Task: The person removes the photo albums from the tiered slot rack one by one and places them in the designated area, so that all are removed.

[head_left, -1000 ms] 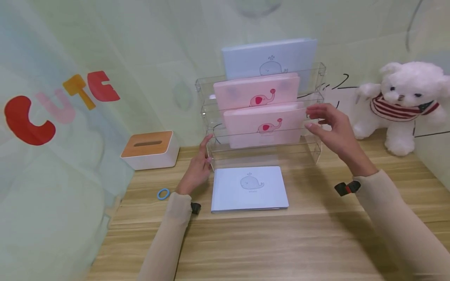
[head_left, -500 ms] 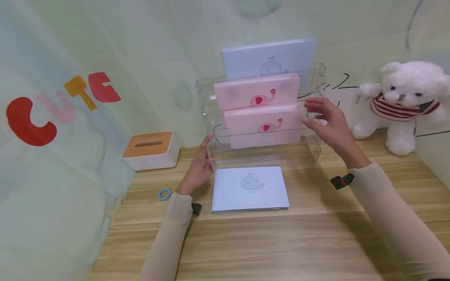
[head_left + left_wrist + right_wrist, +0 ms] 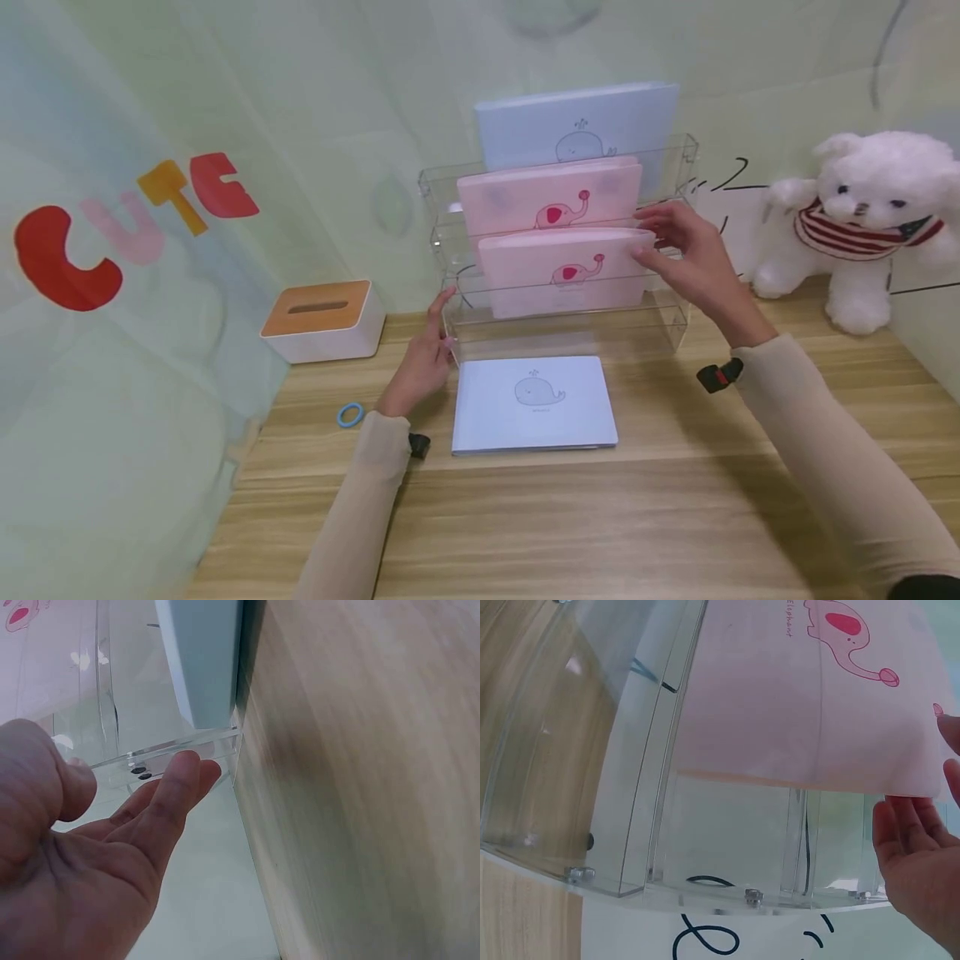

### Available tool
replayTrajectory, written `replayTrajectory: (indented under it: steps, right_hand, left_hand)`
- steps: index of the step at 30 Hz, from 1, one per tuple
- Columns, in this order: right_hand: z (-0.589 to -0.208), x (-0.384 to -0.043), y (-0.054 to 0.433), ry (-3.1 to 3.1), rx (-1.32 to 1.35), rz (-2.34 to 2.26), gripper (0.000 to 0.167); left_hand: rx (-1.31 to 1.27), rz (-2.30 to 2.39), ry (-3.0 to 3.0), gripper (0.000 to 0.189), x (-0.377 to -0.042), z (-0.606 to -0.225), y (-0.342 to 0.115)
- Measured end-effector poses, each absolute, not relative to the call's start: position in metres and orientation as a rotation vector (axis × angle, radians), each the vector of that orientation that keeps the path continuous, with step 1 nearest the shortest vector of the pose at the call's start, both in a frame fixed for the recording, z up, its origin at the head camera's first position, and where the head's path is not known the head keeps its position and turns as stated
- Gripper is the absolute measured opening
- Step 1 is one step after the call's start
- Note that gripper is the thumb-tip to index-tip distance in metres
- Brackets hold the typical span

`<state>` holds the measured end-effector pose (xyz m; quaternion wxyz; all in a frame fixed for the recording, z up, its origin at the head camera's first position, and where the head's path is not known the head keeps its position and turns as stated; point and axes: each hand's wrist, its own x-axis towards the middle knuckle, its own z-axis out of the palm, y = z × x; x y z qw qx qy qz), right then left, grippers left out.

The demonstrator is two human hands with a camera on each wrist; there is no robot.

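Observation:
A clear acrylic rack [image 3: 562, 315] holds several booklets in tiers. My right hand [image 3: 693, 258] pinches the top right corner of the front pink elephant booklet [image 3: 525, 275], thumb over its cover and fingers behind. In the right wrist view, fingertips pass behind the edge of that pink booklet [image 3: 750, 742]. My left hand [image 3: 420, 362] rests against the rack's left side; in the left wrist view its fingers [image 3: 176, 787] lie fairly straight along the clear side panel. A pale blue whale booklet [image 3: 487, 417] lies flat on the table before the rack.
Behind stand another pink elephant booklet [image 3: 495, 196] and a blue whale booklet [image 3: 517, 129]. A tissue box [image 3: 330, 337] and blue ring [image 3: 349, 414] are at left. A white teddy bear [image 3: 855, 308] sits at right, by the wall.
My right hand has moved left from beside the front pink booklet onto its top right corner, and the booklet's fanned top edge has drawn together. My left hand stays at the rack.

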<state>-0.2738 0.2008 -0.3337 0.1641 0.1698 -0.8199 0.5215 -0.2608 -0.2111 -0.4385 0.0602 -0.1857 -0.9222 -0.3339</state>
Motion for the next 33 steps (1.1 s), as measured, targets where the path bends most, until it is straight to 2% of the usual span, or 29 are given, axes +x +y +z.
replayTrajectory:
  steps: [10, 19, 33]
  right_hand:
    - [-0.338, -0.286, 0.195, -2.292, 0.613, 1.6, 0.045]
    - [-0.363, -0.295, 0.192, -2.253, 0.714, 1.65, 0.039]
    - [-0.373, -0.294, 0.185, -2.159, 0.643, 1.562, 0.04]
  left_hand:
    - [-0.567, -1.013, -2.798, 0.078, -0.262, -0.439, -0.211]
    - [-0.588, -0.997, -2.788, 0.079, -0.264, -0.44, -0.211]
    - [-0.556, -1.006, -2.798, 0.079, -0.261, -0.437, -0.211]
